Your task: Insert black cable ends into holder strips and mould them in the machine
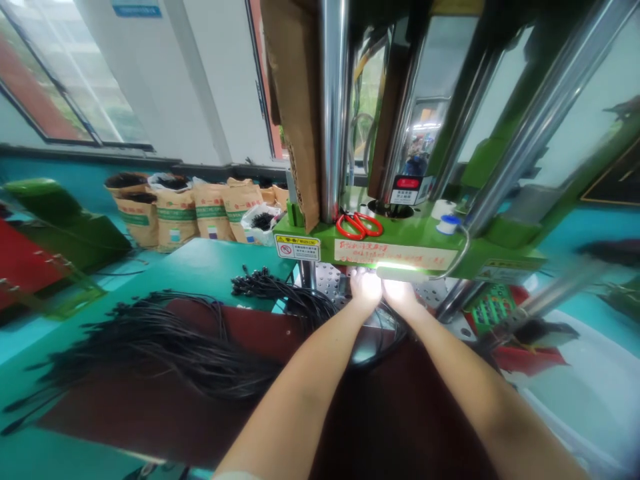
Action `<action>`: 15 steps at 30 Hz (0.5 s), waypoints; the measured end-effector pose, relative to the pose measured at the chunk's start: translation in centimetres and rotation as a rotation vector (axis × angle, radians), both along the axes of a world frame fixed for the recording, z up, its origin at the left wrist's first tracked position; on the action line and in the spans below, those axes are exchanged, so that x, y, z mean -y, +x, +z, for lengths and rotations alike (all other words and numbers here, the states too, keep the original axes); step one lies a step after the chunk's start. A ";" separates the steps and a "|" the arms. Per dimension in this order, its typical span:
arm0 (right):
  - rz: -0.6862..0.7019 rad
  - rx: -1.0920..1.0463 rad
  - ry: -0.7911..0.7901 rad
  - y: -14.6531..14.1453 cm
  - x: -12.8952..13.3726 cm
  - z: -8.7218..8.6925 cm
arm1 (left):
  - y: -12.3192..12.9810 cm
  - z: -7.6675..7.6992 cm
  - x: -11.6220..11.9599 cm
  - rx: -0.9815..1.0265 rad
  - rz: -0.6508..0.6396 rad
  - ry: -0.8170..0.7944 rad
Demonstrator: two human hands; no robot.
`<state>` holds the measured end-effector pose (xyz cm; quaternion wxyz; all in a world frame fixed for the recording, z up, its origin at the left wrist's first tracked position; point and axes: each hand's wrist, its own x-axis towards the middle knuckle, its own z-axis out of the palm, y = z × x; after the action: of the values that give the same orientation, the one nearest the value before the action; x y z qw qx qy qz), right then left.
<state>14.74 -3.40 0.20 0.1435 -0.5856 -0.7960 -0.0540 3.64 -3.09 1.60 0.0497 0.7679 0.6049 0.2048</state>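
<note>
Both arms reach forward under the green machine head (505, 250), into the glare of a bright lamp (410, 272). My left hand (366, 288) is beside the perforated metal plate (327, 277); its fingers are washed out by the light. Close against it on the right is my right hand (400, 297), its fingers also lost in the glare. What either hand holds, if anything, cannot be made out. Black cables (393, 337) loop just below my hands. A bundle of black cables (320, 303) lies left of the plate.
A large heap of black cables (165, 347) covers the brown board (120, 420) at left. Red-handled scissors (359, 225) and a blue-and-white spool (449, 225) rest on the machine. Chrome columns (334, 113) rise around it. Paper sacks (175, 217) stand behind; a white bin (585, 380) is at right.
</note>
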 end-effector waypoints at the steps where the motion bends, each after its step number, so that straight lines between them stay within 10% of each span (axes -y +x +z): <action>1: 0.002 0.005 -0.004 0.3 0.1 0.2 | -0.2 0.3 -0.1 -0.008 -0.007 -0.003; 15: 0.061 0.076 -0.182 1.3 0.2 1.4 | -3.9 -1.6 -2.4 -0.072 -0.384 -0.067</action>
<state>16.09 -3.61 1.55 0.0608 -0.5694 -0.8198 0.0009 -0.30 -0.73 0.03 0.0919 0.8739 0.4552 0.1437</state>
